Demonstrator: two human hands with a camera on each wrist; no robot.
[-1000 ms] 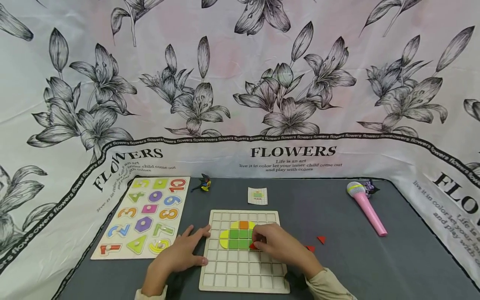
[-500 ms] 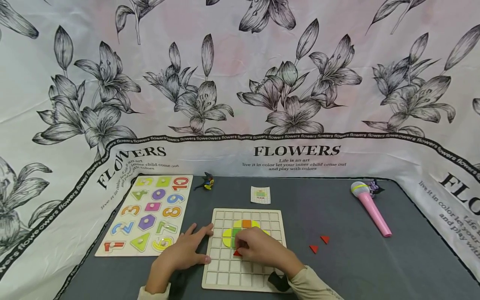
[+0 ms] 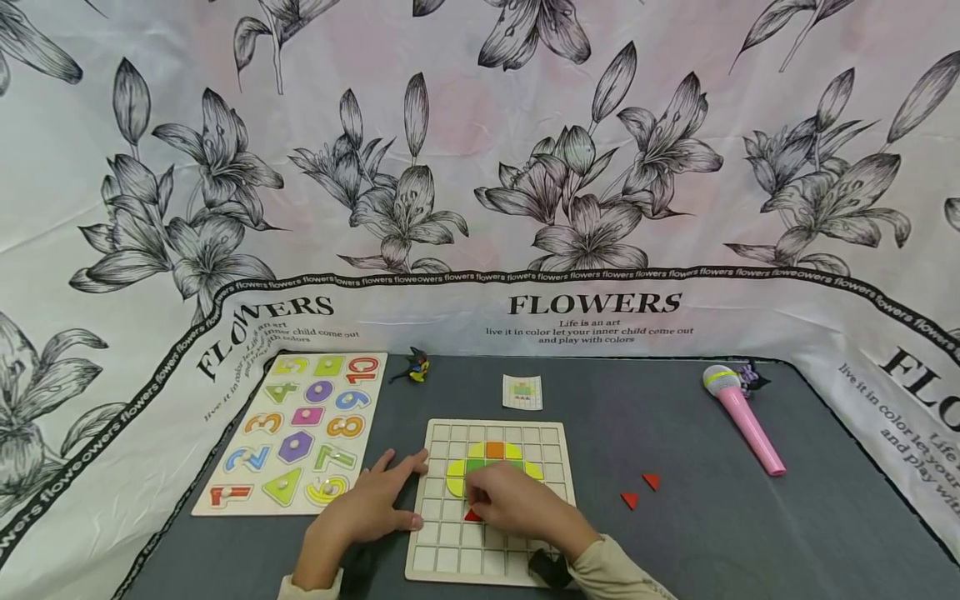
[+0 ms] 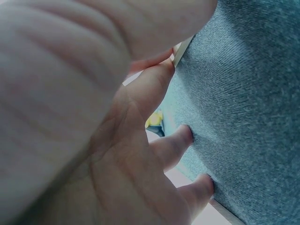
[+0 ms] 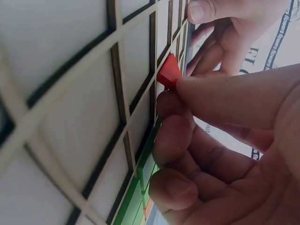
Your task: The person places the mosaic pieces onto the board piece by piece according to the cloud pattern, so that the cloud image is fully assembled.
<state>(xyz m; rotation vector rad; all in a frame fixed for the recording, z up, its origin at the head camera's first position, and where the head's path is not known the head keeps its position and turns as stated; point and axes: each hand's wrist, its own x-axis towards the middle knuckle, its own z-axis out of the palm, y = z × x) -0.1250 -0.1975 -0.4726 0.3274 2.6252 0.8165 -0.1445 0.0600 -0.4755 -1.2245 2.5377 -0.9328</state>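
- The right hand (image 3: pixel 517 504) pinches a small red triangle (image 5: pixel 168 71) at its fingertips, low over the wooden grid board (image 3: pixel 450 546).
- Smooth green and yellow tiles (image 3: pixel 480 462) sit just beyond that pinch.
- The left hand (image 3: pixel 367 508) lies spread, its fingers on the board's left edge and the grey cloth (image 4: pixel 243 108).

Head cam: high, looking forward-down over the whole table (image 3: pixel 675 542). Left wrist cam: very close, low against the cloth. Right wrist cam: close, skimming the grid board (image 5: pixel 70 117), which head view shares (image 3: pixel 450 550).
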